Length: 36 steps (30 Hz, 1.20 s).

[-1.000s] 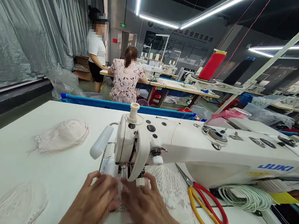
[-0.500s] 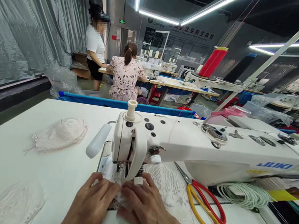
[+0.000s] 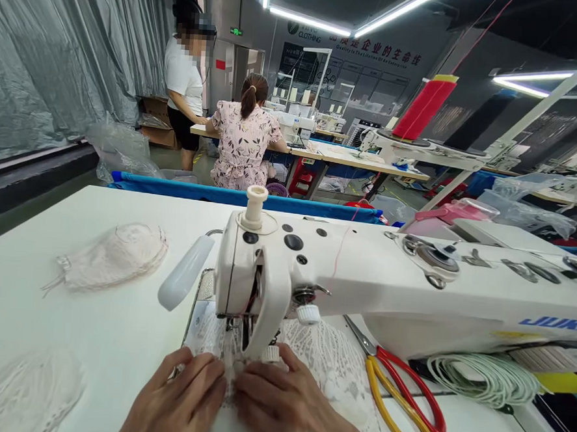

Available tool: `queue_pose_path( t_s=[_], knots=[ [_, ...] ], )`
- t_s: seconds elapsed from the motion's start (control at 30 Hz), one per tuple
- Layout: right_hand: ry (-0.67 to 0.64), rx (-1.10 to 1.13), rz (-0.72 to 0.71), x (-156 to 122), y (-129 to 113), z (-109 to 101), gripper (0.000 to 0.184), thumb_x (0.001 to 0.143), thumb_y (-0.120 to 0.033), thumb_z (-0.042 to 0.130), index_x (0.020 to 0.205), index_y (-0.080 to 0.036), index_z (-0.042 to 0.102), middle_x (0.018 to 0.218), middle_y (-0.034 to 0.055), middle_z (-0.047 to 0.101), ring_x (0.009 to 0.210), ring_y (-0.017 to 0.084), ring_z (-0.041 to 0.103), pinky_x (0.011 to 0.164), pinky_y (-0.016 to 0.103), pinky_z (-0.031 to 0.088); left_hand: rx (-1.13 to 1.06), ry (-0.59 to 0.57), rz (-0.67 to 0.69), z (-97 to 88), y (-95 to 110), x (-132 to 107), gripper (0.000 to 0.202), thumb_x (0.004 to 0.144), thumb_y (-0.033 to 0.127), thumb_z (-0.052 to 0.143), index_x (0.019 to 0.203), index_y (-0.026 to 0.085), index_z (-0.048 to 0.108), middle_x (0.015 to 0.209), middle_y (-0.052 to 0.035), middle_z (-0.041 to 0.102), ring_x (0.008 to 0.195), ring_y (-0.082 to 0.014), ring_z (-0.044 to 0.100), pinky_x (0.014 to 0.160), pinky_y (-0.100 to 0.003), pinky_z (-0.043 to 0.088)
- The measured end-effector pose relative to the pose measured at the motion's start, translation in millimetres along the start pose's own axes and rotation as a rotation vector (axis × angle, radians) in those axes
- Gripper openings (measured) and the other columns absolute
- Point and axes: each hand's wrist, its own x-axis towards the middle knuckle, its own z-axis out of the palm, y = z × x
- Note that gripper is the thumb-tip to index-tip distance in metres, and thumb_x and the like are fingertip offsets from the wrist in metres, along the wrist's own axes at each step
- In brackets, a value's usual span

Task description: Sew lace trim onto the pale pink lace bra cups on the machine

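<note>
Left hand [image 3: 180, 395]: on the lace, fingers curled tighter than half a second ago; pinching or just pressing, cannot tell.
Right hand [image 3: 289, 402]: fingers bent over lace, blurred; thumb, visible earlier, now hard to make out; grip cannot tell.
White lace [image 3: 206, 328]: under machine head and between the hands, largely covered by fingers.
Lace at right [image 3: 326, 349]: fanned past right hand, near scissors [image 3: 373, 352]; same piece or not, cannot tell.
Sewing machine [image 3: 363, 266]: shifted in view; blue logo [image 3: 556, 321], whole earlier, now clipped at right edge.
Needle: too small to make out.
Lace bundles: upper [image 3: 114, 257] and lower [image 3: 23, 392], unmoved on white table [image 3: 129, 336]; lower one cut off at corner.
</note>
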Motion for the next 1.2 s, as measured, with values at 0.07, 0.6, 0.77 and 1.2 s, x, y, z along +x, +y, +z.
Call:
queue_pose_path(
  t_s=[0.07,0.6,0.77,1.2],
  knots=[
    [-0.012,0.009,0.012,0,-1,1,0.027,0.093,-0.009,0.042,0.067,-0.014,0.048,0.076,-0.0017,0.062,0.073,0.009,0.054,0.076,0.029,0.033,0.005,-0.004,0.025,1.6,0,-1,0.042,0.098,0.008,0.024,0.088,0.015,0.065,0.087,-0.0028,0.071,0.085,-0.0155,0.061,0.082,-0.034,0.035],
    [-0.016,0.046,0.044,0,-2,0,0.027,0.094,-0.01,0.041,0.07,-0.015,0.054,0.076,-0.0019,0.063,0.074,0.011,0.054,0.076,0.031,0.031,0.035,0.029,0.024,2.9,6,-12,0.04,0.097,0.01,0.029,0.087,0.013,0.067,0.088,-0.0069,0.071,0.084,-0.02,0.064,0.087,-0.039,0.035],
    [0.002,0.069,0.025,-2,-1,2,0.026,0.093,-0.01,0.043,0.069,-0.015,0.053,0.078,-0.0019,0.064,0.075,0.011,0.054,0.074,0.032,0.029,0.016,0.004,0.033,1.7,5,-10,0.038,0.095,0.005,0.029,0.092,0.012,0.066,0.093,-0.0059,0.071,0.09,-0.018,0.063,0.09,-0.036,0.034],
    [-0.032,0.056,0.046,-1,-1,-1,0.029,0.095,-0.012,0.039,0.069,-0.015,0.052,0.076,-0.0019,0.063,0.072,0.012,0.052,0.077,0.033,0.029,0.066,-0.008,0.056,0.9,2,-11,0.04,0.093,0.003,0.027,0.093,0.012,0.066,0.094,-0.0065,0.071,0.091,-0.018,0.061,0.094,-0.035,0.033]
  ],
)
